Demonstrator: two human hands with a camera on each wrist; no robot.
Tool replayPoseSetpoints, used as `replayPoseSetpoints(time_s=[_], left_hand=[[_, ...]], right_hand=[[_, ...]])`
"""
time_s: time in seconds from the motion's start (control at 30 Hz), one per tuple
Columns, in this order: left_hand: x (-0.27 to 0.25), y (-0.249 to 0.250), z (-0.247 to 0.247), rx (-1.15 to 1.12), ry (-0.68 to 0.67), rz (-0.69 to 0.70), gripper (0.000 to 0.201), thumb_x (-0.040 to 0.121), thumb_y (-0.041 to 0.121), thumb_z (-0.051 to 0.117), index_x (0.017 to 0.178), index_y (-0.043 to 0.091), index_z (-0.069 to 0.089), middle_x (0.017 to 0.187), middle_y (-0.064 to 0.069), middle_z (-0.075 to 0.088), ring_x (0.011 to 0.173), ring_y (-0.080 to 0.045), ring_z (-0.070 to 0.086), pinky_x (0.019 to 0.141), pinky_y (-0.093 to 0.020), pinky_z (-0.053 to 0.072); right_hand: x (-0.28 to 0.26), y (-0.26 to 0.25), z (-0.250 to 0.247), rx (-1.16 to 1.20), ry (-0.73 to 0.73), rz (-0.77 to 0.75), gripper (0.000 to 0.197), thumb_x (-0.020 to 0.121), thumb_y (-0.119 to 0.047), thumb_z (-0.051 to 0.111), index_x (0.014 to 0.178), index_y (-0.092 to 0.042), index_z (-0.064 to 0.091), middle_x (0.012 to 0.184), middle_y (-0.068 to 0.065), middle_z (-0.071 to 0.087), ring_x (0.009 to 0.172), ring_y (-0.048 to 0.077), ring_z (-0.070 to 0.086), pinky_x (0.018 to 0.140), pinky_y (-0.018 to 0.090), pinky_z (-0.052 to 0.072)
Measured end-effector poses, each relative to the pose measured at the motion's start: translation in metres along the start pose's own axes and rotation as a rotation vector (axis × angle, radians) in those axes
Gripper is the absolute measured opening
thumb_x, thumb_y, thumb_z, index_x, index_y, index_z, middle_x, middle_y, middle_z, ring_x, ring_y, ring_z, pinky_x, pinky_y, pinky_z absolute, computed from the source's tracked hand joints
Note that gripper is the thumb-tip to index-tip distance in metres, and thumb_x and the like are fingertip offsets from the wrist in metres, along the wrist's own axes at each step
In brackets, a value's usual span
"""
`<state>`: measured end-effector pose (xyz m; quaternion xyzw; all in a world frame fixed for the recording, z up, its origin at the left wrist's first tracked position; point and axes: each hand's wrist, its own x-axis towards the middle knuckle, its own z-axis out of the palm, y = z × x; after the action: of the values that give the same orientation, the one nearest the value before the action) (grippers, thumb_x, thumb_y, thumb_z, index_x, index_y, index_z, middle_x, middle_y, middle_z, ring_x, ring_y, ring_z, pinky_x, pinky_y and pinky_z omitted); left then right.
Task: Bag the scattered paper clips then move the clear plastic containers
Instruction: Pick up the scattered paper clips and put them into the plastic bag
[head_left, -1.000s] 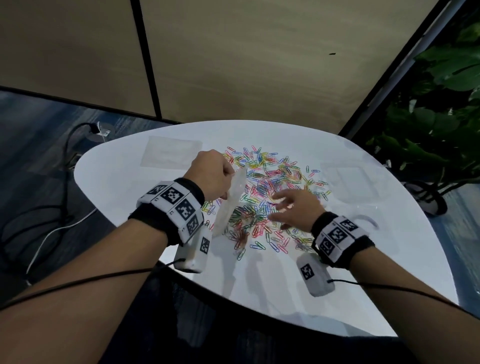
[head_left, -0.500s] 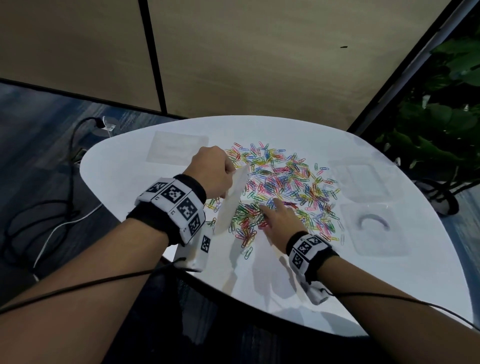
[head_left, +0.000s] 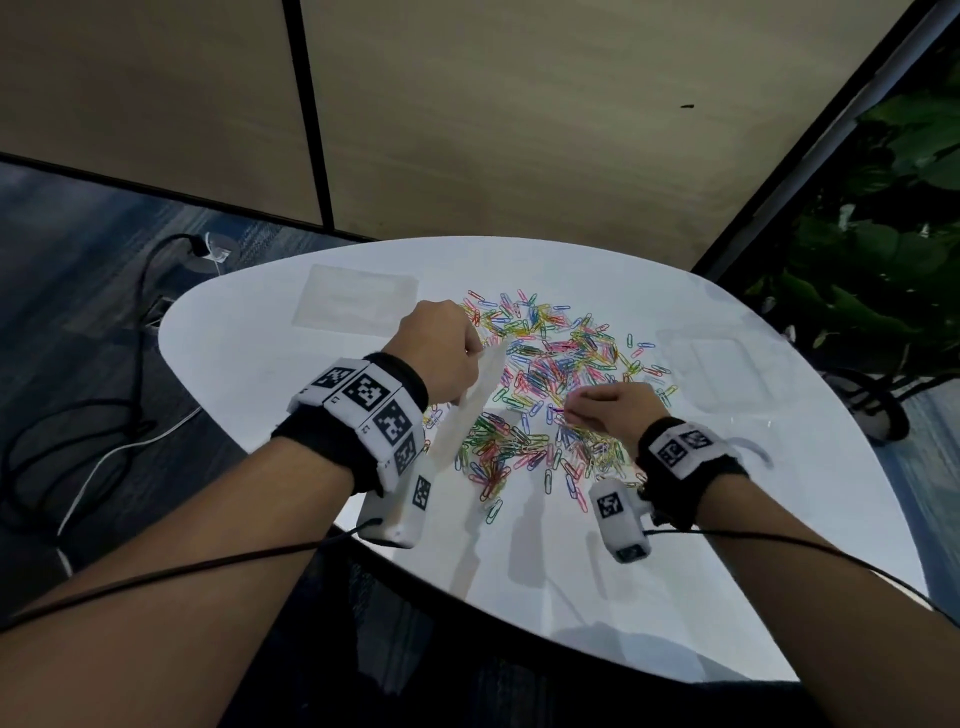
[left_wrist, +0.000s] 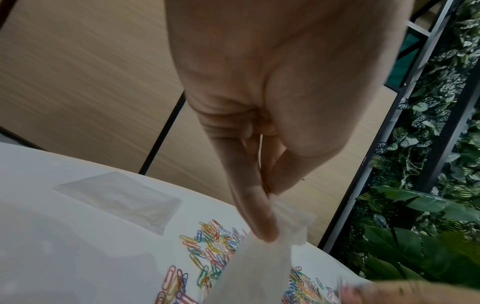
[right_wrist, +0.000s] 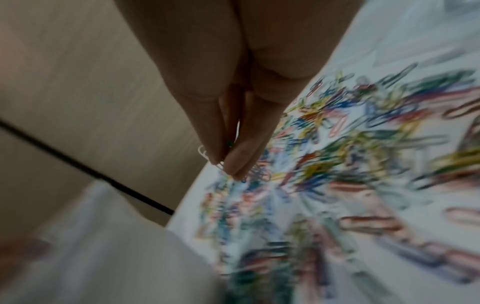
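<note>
Many coloured paper clips (head_left: 545, 384) lie scattered in a pile on the white table (head_left: 623, 571). My left hand (head_left: 441, 353) pinches the top edge of a clear plastic bag (head_left: 470, 405), which hangs edge-on down to the table; the left wrist view shows thumb and fingers (left_wrist: 262, 222) pinching the bag (left_wrist: 259, 273). My right hand (head_left: 605, 410) hovers just above the pile, right of the bag, its fingertips (right_wrist: 233, 162) pinching a few paper clips (right_wrist: 205, 153). A clear plastic container (head_left: 722, 364) sits at the table's right.
A flat clear bag (head_left: 356, 304) lies at the table's far left, also seen as the flat bag (left_wrist: 122, 197). A wooden panel wall (head_left: 467, 104) stands behind. Leafy plants (head_left: 872, 260) are to the right. Cables (head_left: 78, 415) run on the floor at left.
My right hand swept left across the pile, then lifted and drew back right with a few clips pinched. The left hand with the bag stayed nearly still.
</note>
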<state>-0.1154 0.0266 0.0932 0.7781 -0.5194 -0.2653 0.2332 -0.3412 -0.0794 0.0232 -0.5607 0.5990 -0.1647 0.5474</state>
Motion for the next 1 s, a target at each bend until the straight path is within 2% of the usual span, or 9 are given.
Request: replayPoseSetpoints(time_s=[0.1, 0.2, 0.33, 0.4, 0.57, 0.7, 0.8, 0.9, 1.0], left_hand=[[0.001, 0.005, 0.005, 0.002, -0.017, 0.009, 0.024, 0.094, 0.005, 0.058, 0.084, 0.007, 0.079, 0.068, -0.005, 0.075, 0.05, -0.012, 0.071, 0.061, -0.025, 0.061], [0.002, 0.011, 0.01, -0.003, -0.035, 0.017, 0.023, 0.093, 0.004, 0.058, 0.085, 0.003, 0.079, 0.073, -0.008, 0.077, 0.053, -0.016, 0.073, 0.059, -0.026, 0.062], [0.002, 0.014, 0.014, -0.01, -0.033, 0.047, 0.024, 0.093, 0.003, 0.057, 0.079, 0.009, 0.076, 0.068, -0.002, 0.071, 0.056, -0.022, 0.074, 0.068, -0.035, 0.065], [0.001, 0.015, 0.016, -0.028, -0.033, 0.05, 0.024, 0.094, 0.004, 0.057, 0.081, 0.004, 0.077, 0.072, -0.009, 0.075, 0.057, -0.022, 0.075, 0.068, -0.035, 0.065], [-0.003, 0.018, 0.019, -0.088, -0.066, 0.05, 0.019, 0.097, 0.006, 0.059, 0.096, 0.005, 0.077, 0.074, -0.01, 0.075, 0.059, -0.021, 0.076, 0.069, -0.033, 0.065], [-0.003, 0.018, 0.019, -0.097, -0.089, 0.081, 0.021, 0.097, 0.004, 0.057, 0.096, 0.003, 0.078, 0.073, -0.009, 0.074, 0.059, -0.019, 0.075, 0.064, -0.026, 0.063], [-0.002, 0.017, 0.019, -0.105, -0.078, 0.076, 0.021, 0.096, 0.004, 0.058, 0.097, 0.003, 0.078, 0.082, -0.012, 0.076, 0.058, -0.017, 0.075, 0.062, -0.026, 0.063], [-0.002, 0.015, 0.018, -0.092, -0.065, 0.076, 0.022, 0.095, 0.004, 0.057, 0.093, 0.005, 0.079, 0.085, -0.012, 0.078, 0.057, -0.015, 0.075, 0.062, -0.028, 0.063], [0.0, 0.012, 0.017, -0.074, -0.036, 0.063, 0.021, 0.096, 0.005, 0.058, 0.091, 0.002, 0.078, 0.083, -0.011, 0.077, 0.054, -0.013, 0.074, 0.061, -0.03, 0.064]], right_hand=[[-0.02, -0.036, 0.001, 0.467, -0.157, -0.006, 0.021, 0.083, 0.001, 0.069, 0.102, 0.008, 0.069, 0.107, 0.025, 0.071, 0.092, 0.026, 0.073, 0.08, 0.027, 0.06], [-0.036, -0.061, 0.009, 0.596, -0.302, -0.033, 0.024, 0.087, -0.002, 0.065, 0.109, 0.009, 0.066, 0.1, 0.018, 0.073, 0.092, 0.021, 0.073, 0.075, 0.02, 0.058], [-0.044, -0.063, 0.028, 0.494, -0.356, -0.052, 0.023, 0.087, 0.003, 0.065, 0.107, 0.015, 0.064, 0.096, 0.019, 0.072, 0.083, 0.021, 0.073, 0.076, 0.021, 0.059], [-0.045, -0.059, 0.036, 0.426, -0.293, -0.052, 0.02, 0.084, 0.008, 0.066, 0.103, 0.016, 0.065, 0.098, 0.024, 0.07, 0.083, 0.027, 0.071, 0.08, 0.026, 0.06], [-0.042, -0.05, 0.05, 0.193, -0.157, -0.124, 0.017, 0.075, 0.016, 0.069, 0.086, 0.004, 0.074, 0.094, 0.028, 0.072, 0.092, 0.039, 0.071, 0.088, 0.04, 0.058], [-0.041, -0.047, 0.053, -0.14, -0.082, -0.233, 0.013, 0.078, 0.001, 0.073, 0.089, -0.005, 0.077, 0.08, 0.011, 0.075, 0.073, 0.022, 0.073, 0.076, 0.032, 0.061], [-0.036, -0.045, 0.051, -0.382, -0.117, -0.351, 0.02, 0.079, -0.008, 0.072, 0.096, -0.016, 0.078, 0.083, 0.0, 0.076, 0.078, 0.014, 0.072, 0.08, 0.033, 0.06], [-0.037, -0.048, 0.045, -0.388, -0.27, -0.39, 0.022, 0.084, -0.005, 0.065, 0.098, -0.017, 0.078, 0.089, 0.003, 0.077, 0.079, 0.016, 0.074, 0.08, 0.036, 0.061], [-0.041, -0.053, 0.033, -0.124, -0.288, -0.369, 0.021, 0.088, 0.004, 0.06, 0.096, -0.006, 0.077, 0.094, 0.011, 0.076, 0.075, 0.018, 0.071, 0.071, 0.031, 0.06]])
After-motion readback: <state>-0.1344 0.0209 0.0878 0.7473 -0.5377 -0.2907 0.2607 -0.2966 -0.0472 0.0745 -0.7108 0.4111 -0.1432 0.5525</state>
